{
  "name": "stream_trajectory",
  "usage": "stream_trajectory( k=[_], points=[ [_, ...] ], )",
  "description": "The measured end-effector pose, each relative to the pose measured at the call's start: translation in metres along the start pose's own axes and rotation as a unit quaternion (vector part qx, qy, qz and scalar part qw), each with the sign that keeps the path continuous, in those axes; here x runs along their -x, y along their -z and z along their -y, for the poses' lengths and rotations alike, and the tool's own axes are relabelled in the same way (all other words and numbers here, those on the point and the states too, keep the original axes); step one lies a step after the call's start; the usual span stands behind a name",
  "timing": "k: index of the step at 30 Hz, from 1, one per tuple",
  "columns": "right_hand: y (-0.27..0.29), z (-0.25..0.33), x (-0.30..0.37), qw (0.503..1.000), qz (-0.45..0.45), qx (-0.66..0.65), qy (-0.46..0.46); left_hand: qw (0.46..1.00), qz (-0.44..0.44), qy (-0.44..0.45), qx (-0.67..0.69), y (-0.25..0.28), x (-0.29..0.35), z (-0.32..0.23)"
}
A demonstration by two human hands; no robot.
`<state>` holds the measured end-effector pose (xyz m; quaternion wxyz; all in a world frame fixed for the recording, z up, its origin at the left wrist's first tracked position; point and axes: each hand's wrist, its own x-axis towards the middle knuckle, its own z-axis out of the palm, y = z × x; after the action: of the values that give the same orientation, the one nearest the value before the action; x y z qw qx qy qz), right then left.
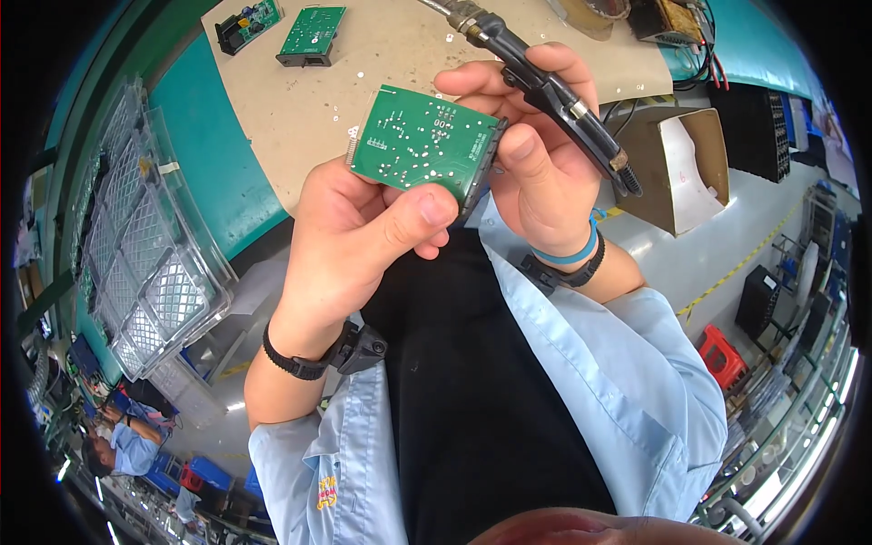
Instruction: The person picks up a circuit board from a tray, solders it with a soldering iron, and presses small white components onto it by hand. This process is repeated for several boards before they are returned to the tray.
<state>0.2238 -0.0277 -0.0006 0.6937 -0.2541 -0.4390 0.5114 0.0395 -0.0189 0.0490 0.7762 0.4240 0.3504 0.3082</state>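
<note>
My left hand (pixel 359 232) is closed on a green circuit board (pixel 413 141), its thumb lying over the lower edge. The board is tilted, with its solder-dotted side up. A black strip (pixel 484 168) runs along its right edge, and a row of pins (pixel 351 151) sticks out on the left. My right hand (pixel 549 186) grips a black soldering iron (pixel 549 89) across its fingers, the metal end pointing up and left out of view. Its thumb and fingertips are at the board's right edge; whether they press on it I cannot tell.
Two more boards, one green with a black base (pixel 313 34) and one with parts showing (pixel 247 25), lie on the brown sheet (pixel 272 109). A cardboard box (pixel 658 182) stands right, clear plastic trays (pixel 168 245) left. A co-worker (pixel 132 445) is at far left.
</note>
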Motion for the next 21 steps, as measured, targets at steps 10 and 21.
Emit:
stream_trajectory(
  k=[10, 21],
  points=[
    [0.002, 0.007, -0.012, 0.997, 0.045, 0.063, -0.006, 0.998, -0.013, -0.05, 0.02, 0.02, 0.0, -0.021],
    [0.008, 0.01, 0.012, 0.977, -0.049, 0.168, 0.124, 0.971, -0.176, -0.162, -0.005, 0.053, 0.012, -0.023]
  ],
)
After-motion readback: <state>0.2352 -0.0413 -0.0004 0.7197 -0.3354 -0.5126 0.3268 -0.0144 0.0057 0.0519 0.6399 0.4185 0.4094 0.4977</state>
